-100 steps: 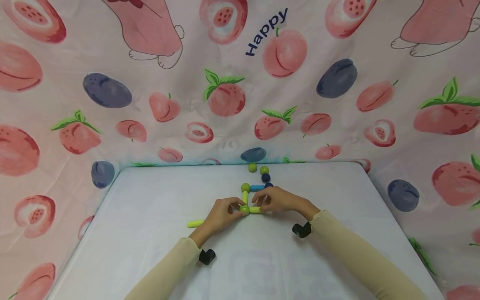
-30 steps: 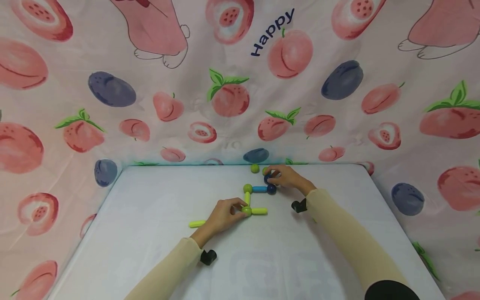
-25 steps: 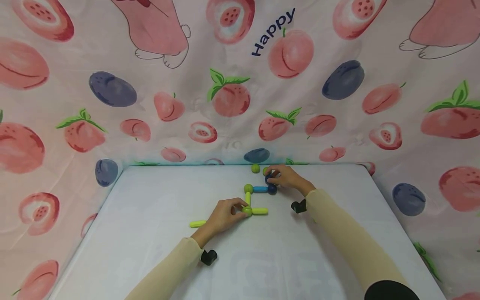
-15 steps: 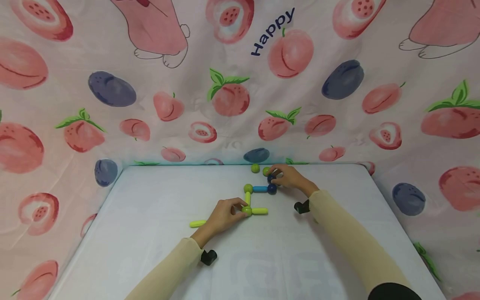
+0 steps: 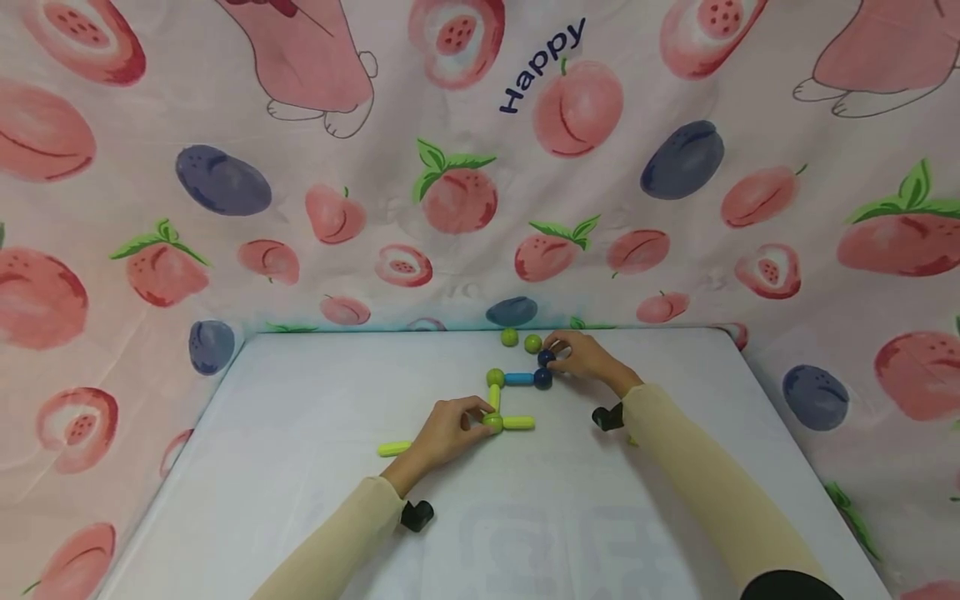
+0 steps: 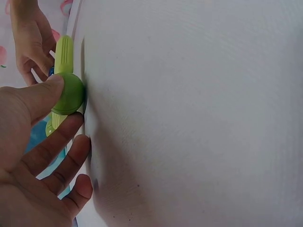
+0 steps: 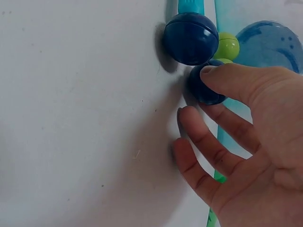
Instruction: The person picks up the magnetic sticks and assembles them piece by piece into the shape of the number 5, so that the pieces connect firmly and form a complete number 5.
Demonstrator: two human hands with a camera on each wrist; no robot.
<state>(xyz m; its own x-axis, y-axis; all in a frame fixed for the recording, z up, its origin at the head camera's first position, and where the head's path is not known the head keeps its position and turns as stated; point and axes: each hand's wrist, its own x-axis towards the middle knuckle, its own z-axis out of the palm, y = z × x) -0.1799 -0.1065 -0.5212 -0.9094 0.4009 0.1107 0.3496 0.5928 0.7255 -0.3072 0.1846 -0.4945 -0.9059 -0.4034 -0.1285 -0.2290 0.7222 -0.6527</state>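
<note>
Cloth point(image 5: 322, 158) covered in peaches, dark blue fruit and the word "Happy" fills the background, and a white tabletop point(image 5: 300, 400) runs right up to it. Beige left sleeve point(image 5: 337, 533) and right sleeve point(image 5: 712, 483) reach in from the bottom. Left hand point(image 5: 447, 429) has its thumb and forefinger pinching a green ball point(image 6: 70, 94), other fingers loosely spread; right hand point(image 5: 583, 357), farther back, pinches a dark blue ball point(image 7: 207, 87) the same way. Stick-wise, one yellow-green stick point(image 5: 519, 423) points right from the held green ball, an upright-looking stick point(image 5: 494, 397) runs back to a corner ball point(image 5: 496, 377), and a blue stick point(image 5: 519, 378) goes right to a second blue ball point(image 5: 543, 380). The pinched blue one is right next to that, can't tell if they touch. Two little green balls point(image 5: 509, 337) sit by the back edge.
</note>
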